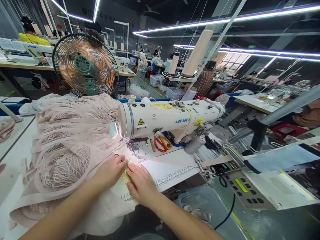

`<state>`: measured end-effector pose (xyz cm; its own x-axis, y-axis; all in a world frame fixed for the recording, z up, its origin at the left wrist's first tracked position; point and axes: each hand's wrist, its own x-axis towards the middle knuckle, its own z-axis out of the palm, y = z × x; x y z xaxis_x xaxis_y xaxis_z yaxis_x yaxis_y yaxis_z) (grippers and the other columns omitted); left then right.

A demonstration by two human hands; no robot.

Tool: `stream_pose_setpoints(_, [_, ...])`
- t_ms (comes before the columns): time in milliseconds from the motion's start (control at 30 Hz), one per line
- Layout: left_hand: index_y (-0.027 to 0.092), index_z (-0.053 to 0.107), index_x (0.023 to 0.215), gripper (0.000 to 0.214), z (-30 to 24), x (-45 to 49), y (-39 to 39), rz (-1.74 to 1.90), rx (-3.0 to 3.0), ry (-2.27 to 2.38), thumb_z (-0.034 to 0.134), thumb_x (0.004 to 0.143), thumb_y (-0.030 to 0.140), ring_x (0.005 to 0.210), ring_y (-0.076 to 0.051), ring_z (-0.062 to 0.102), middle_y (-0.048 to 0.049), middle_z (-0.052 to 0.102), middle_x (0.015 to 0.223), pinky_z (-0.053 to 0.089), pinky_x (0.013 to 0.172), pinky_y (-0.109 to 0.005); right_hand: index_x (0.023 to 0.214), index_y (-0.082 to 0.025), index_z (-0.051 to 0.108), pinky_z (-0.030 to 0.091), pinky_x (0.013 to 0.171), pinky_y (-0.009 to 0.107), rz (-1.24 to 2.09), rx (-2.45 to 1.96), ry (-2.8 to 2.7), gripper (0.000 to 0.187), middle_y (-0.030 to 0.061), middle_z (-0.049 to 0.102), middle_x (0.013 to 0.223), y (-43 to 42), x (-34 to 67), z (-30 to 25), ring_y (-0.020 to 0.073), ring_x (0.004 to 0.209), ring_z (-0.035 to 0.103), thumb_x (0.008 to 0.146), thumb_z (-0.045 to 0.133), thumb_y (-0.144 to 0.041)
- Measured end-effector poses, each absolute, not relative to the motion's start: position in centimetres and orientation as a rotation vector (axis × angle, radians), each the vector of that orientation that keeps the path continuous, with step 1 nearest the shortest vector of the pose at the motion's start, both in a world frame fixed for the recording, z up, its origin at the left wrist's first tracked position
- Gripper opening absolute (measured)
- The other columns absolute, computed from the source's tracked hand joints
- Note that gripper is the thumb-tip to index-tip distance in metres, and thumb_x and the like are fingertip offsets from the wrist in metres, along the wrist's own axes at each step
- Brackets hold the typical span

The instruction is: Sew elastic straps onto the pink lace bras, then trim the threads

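Observation:
My left hand [110, 171] and my right hand [141, 183] lie side by side on the sewing table, fingers curled and pressed onto a small pale yellowish piece [128, 170] between them. It sits at the edge of the pink lace fabric [67, 150], which is heaped to the left. Just beyond the fingertips is the presser foot and needle area [133, 145] of a white Juki sewing machine [170, 120]. Red- and orange-handled scissors [162, 142] rest on the machine bed.
A standing fan [85, 65] is behind the fabric. Thread cones [197, 53] stand on a rack behind the machine. A control panel [242, 186] hangs at the right, a plastic bin [200, 203] below the table edge. Other people work at distant tables.

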<state>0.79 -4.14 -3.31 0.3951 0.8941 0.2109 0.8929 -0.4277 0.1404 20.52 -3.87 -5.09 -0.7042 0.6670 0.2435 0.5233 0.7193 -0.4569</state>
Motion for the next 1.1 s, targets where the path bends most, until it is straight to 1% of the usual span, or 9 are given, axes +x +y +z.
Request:
stream_pose_setpoints(100, [0.017, 0.059, 0.113, 0.026, -3.3, 0.6, -3.9, 0.426, 2.632, 1.633, 0.044, 0.092, 0.016, 0.101, -0.022, 0.059, -0.0126, 0.060, 0.121, 0.053, 0.080, -0.034, 0.119, -0.015, 0.057, 0.031, 0.110, 0.051, 0.494, -0.913, -2.518, 0.035, 0.0132, 0.052, 0.137, -3.9, 20.5, -5.1, 0.0258, 0.130, 0.044, 0.085, 0.051, -0.022])
stream_pose_setpoints(200, [0.018, 0.060, 0.110, 0.025, -3.0, 0.5, -3.6, 0.448, 2.641, 1.592, 0.045, 0.091, 0.016, 0.099, -0.022, 0.060, -0.0128, 0.061, 0.119, 0.053, 0.080, -0.035, 0.118, -0.015, 0.058, 0.032, 0.110, 0.051, 0.480, -0.906, -2.512, 0.034, 0.0128, 0.053, 0.135, -3.9, 20.6, -5.0, 0.0260, 0.129, 0.045, 0.085, 0.052, -0.022])
stream_pose_setpoints(333, [0.018, 0.062, 0.106, 0.023, -2.4, 0.4, -3.3, 0.453, 2.648, 1.554, 0.043, 0.092, 0.017, 0.092, -0.021, 0.061, -0.0124, 0.061, 0.116, 0.053, 0.077, -0.034, 0.117, -0.015, 0.058, 0.031, 0.110, 0.051, 0.476, -0.906, -2.504, 0.033, 0.0117, 0.054, 0.135, -3.9, 20.6, -5.2, 0.0255, 0.129, 0.045, 0.085, 0.053, -0.021])
stream_pose_setpoints(533, [0.018, 0.062, 0.103, 0.023, -2.3, -0.1, -2.6, 0.466, 2.656, 1.513, 0.042, 0.092, 0.018, 0.088, -0.020, 0.061, -0.0115, 0.062, 0.112, 0.052, 0.074, -0.033, 0.116, -0.016, 0.058, 0.031, 0.111, 0.049, 0.483, -0.916, -2.497, 0.032, 0.0116, 0.054, 0.134, -3.9, 20.6, -5.2, 0.0244, 0.130, 0.044, 0.086, 0.051, -0.021])
stream_pose_setpoints(733, [0.016, 0.062, 0.104, 0.025, -2.6, -0.5, -1.8, 0.481, 2.671, 1.515, 0.039, 0.093, 0.019, 0.092, -0.022, 0.061, -0.0139, 0.062, 0.111, 0.052, 0.077, -0.035, 0.115, -0.017, 0.058, 0.031, 0.110, 0.050, 0.503, -0.909, -2.488, 0.031, 0.0118, 0.055, 0.133, -3.9, 20.6, -5.1, 0.0252, 0.129, 0.045, 0.085, 0.050, -0.021])
stream_pose_setpoints(1000, [0.018, 0.064, 0.099, 0.024, -2.2, -1.0, -1.0, 0.443, 2.676, 1.577, 0.042, 0.089, 0.017, 0.089, -0.021, 0.061, -0.0117, 0.062, 0.108, 0.052, 0.075, -0.034, 0.114, -0.018, 0.057, 0.030, 0.111, 0.047, 0.473, -0.915, -2.475, 0.030, 0.0111, 0.055, 0.134, -3.9, 20.6, -5.4, 0.0233, 0.129, 0.045, 0.085, 0.051, -0.021])
stream_pose_setpoints(1100, [0.016, 0.063, 0.099, 0.023, -2.3, -1.1, -0.5, 0.406, 2.677, 1.622, 0.042, 0.089, 0.017, 0.090, -0.022, 0.060, -0.0128, 0.062, 0.107, 0.051, 0.076, -0.035, 0.114, -0.018, 0.058, 0.029, 0.112, 0.047, 0.510, -0.917, -2.466, 0.031, 0.0105, 0.055, 0.133, -3.8, 20.6, -5.4, 0.0233, 0.129, 0.045, 0.085, 0.050, -0.021])
